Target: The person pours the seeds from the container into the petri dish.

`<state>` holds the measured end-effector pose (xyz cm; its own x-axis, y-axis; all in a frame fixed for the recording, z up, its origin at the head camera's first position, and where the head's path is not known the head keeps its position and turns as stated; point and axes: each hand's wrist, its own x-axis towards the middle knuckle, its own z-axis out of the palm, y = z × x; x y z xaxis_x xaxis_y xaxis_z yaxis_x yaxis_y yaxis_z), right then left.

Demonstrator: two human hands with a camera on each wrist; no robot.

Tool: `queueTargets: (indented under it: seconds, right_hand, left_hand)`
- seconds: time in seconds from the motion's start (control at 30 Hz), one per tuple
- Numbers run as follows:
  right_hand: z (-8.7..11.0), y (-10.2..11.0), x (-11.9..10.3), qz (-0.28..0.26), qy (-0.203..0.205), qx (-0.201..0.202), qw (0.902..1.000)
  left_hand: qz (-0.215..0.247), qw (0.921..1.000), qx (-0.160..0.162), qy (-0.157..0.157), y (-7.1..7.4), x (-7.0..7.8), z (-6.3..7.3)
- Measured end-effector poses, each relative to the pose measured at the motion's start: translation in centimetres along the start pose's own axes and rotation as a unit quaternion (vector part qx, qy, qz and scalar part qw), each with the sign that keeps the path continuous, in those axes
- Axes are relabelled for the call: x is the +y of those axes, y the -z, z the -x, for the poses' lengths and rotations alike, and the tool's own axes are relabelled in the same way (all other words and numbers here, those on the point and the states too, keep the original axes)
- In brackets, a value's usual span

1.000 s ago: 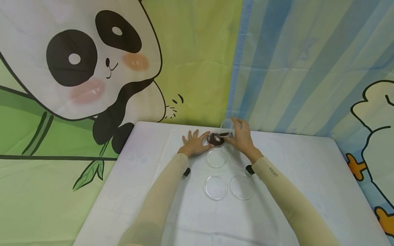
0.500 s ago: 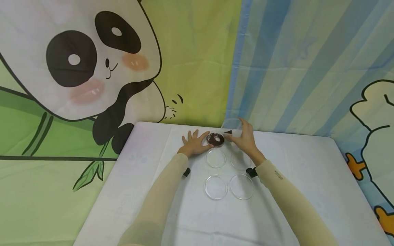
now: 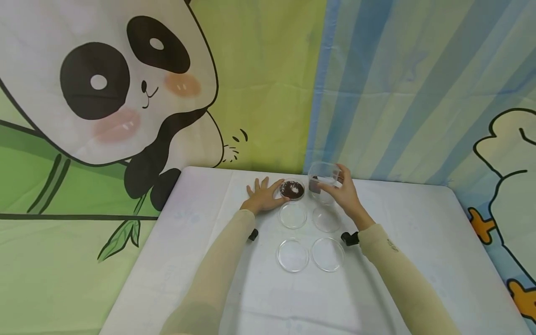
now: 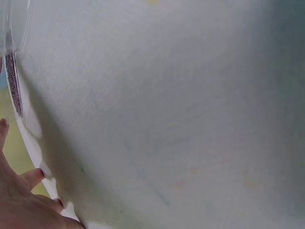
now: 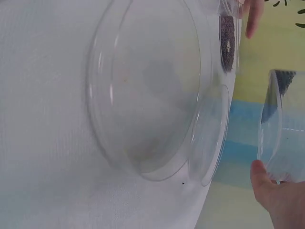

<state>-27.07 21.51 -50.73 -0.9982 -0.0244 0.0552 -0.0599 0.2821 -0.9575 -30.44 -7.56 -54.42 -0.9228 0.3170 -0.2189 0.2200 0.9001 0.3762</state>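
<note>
My left hand lies with fingers spread at the table's far side, thumb right at the edge of a clear petri dish. That dish holds dark brown, soil-like grains with white specks on top. My right hand grips a clear plastic tub by its right side, raised above the back right dish. Dark grains lie inside the tub. In the left wrist view, the fingers of my left hand show at the lower left, with the filled dish's side above.
Nearer to me stand several clear petri dishes in two columns: two in the middle, left and right, and two in front, left and right. The white table ends at a printed curtain.
My right hand has moved the tub rightward, away from over the filled dish, and turned it more upright. My left hand has stayed in place.
</note>
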Motion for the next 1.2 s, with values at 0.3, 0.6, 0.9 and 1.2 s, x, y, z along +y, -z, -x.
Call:
queueTargets:
  seconds: [0.3,0.6,0.9,1.2]
  right_hand:
    - [0.5,1.3,0.3,-0.066,-0.015,-0.033,0.9972]
    - [1.0,2.3,0.3,-0.133,-0.006,-0.062,0.9892]
    - [2.1,5.1,0.7,-0.108,0.006,-0.083,0.9906]
    - [3.9,9.4,1.3,-0.074,-0.001,-0.079,0.9942]
  left_hand:
    - [-0.002,1.0,0.003,0.0,-0.1,-0.1,0.0]
    - [0.001,1.0,0.005,0.0,-0.2,0.0,0.0]
    - [0.001,1.0,0.007,-0.005,-0.1,0.2,0.1]
    - [0.007,1.0,0.006,0.0,0.0,0.2,0.3]
